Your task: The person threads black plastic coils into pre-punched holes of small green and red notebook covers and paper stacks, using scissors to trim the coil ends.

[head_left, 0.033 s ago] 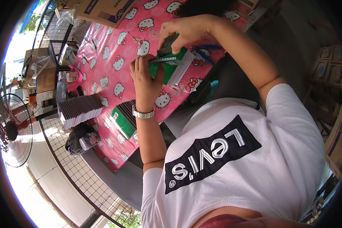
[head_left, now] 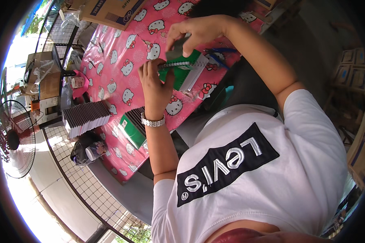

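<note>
In front of me a spiral-bound notebook [head_left: 180, 76] with a green cover and white pages lies on the table, its coil along the upper edge. My left hand [head_left: 155, 83], a metal watch at its wrist, grips the notebook's left end, the thumb against the green cover. At the far side of the coil, my right hand [head_left: 196, 34] pinches a dark grey flap [head_left: 176, 51] between thumb and fingers. The flap looks like a cover or board; whether it is joined to the coil I cannot tell. A stack of green spiral notebooks [head_left: 133, 128] sits beside my left wrist.
Pink cat-print cloth [head_left: 127, 81] covers the table. A larger notebook stack [head_left: 86, 117] stands at its left edge, near a dark bag [head_left: 83, 152]. A cardboard box [head_left: 111, 14] is at the far side, blue-handled tools [head_left: 221, 56] at the right, a fan [head_left: 14, 139] far left.
The dark flap is tipped up more and shows a wider face. My right fingers have shifted slightly left with it, and more of the coil is visible. My left hand keeps its grip.
</note>
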A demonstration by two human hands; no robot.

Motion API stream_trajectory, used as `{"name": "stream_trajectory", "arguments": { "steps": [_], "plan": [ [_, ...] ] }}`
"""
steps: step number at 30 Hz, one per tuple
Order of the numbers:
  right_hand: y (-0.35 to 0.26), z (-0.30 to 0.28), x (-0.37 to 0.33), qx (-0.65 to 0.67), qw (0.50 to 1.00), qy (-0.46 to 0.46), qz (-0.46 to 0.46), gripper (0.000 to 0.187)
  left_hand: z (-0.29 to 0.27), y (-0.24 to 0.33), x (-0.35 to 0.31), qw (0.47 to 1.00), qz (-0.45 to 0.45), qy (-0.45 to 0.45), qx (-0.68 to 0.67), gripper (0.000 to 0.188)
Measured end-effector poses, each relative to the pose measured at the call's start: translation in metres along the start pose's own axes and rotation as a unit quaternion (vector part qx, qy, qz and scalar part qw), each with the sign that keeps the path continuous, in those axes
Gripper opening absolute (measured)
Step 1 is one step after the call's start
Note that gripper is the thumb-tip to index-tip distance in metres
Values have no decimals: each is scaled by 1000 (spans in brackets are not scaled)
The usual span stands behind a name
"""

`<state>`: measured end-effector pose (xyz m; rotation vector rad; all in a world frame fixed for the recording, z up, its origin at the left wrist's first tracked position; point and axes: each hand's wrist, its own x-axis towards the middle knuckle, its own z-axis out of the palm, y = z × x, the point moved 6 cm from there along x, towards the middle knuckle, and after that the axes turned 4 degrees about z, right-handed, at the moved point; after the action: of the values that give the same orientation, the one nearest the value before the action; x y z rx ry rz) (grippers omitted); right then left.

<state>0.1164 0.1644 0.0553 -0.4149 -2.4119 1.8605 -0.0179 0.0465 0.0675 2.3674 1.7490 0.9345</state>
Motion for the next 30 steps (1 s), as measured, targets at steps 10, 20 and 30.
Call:
{"name": "stream_trajectory", "arguments": {
  "steps": [10,20,30],
  "plan": [
    [5,6,28,110,994,-23,4,48,-6,-43,-10,989,-91,-14,-117,26],
    [58,-48,-27,14,960,273,64,48,0,-58,-18,960,-172,9,-218,18],
    [181,-9,-161,-441,619,623,185,45,13,-50,-42,844,-281,175,-423,21]
  ]
}}
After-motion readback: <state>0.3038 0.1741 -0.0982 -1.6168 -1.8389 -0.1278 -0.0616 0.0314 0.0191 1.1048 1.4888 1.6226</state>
